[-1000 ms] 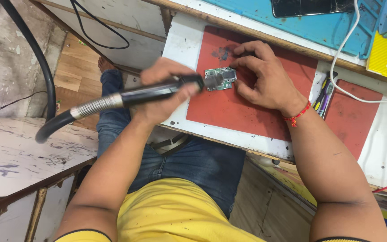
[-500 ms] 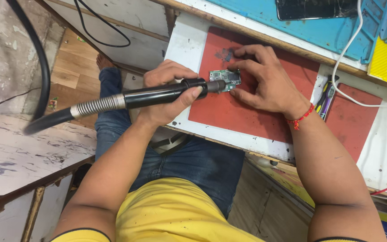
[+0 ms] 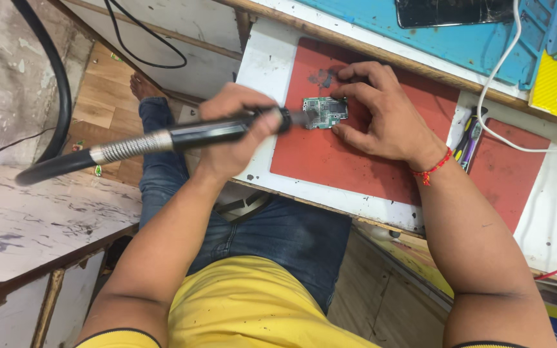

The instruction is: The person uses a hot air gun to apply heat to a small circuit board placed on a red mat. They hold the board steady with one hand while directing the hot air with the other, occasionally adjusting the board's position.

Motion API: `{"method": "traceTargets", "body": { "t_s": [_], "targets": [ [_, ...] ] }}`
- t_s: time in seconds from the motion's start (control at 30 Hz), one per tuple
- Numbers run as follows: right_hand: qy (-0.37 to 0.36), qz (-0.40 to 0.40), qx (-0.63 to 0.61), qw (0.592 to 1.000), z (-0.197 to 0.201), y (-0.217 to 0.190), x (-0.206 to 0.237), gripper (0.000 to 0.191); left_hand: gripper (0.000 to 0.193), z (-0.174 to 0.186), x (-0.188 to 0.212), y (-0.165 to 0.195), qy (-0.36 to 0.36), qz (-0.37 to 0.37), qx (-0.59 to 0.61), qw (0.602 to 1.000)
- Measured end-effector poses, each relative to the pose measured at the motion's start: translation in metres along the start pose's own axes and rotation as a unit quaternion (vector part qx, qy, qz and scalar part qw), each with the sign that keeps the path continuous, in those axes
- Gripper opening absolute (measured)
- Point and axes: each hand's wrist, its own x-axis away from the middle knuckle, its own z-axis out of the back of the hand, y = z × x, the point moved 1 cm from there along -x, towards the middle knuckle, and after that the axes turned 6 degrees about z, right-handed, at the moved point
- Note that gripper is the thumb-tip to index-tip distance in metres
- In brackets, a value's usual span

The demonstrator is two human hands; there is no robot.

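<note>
The left hand [image 3: 236, 132] has its fingers closed around a black hot-air handpiece [image 3: 195, 135], its nozzle at the edge of a small green circuit board [image 3: 324, 112] lying on the red mat [image 3: 356, 161] on the counter. The right hand [image 3: 381, 116] pins the board with spread fingertips, gripping nothing. The heating step seems in hand; next calls for steady aim.
</note>
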Motion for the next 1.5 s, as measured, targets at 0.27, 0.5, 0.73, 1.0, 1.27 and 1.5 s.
{"method": "traceTargets", "body": {
  "t_s": [0.27, 0.5, 0.73, 1.0, 1.27, 1.5],
  "targets": [
    [-0.011, -0.002, 0.014, 1.0, 0.0009, -0.0027, -0.0012, 0.05, 0.02, 0.0017, -0.0033, 0.0045, -0.002, 0.019, 0.016, 1.0],
    [-0.01, 0.003, 0.021, 1.0, 0.0013, -0.0033, -0.0016, 0.049, 0.031, -0.001, -0.001, 0.0015, 0.036, 0.066, 0.021, 0.997],
    [-0.01, 0.012, 0.022, 1.0, 0.001, -0.0038, -0.0016, 0.05, 0.027, -0.0005, -0.0004, 0.0028, -0.021, 0.009, 0.004, 1.0],
    [-0.009, 0.009, 0.025, 1.0, 0.0007, -0.0045, -0.0014, 0.05, 0.026, 0.0017, -0.0034, 0.0044, 0.015, 0.071, 0.041, 0.997],
    [-0.01, 0.006, 0.023, 1.0, 0.0006, -0.005, -0.002, 0.049, 0.026, -0.0009, -0.0006, 0.0066, -0.037, 0.047, -0.001, 0.998],
    [-0.008, 0.014, 0.026, 1.0, 0.001, -0.0054, -0.0016, 0.048, 0.026, -0.0007, -0.0004, 0.0018, 0.007, 0.083, 0.04, 0.996]
  ]
}}
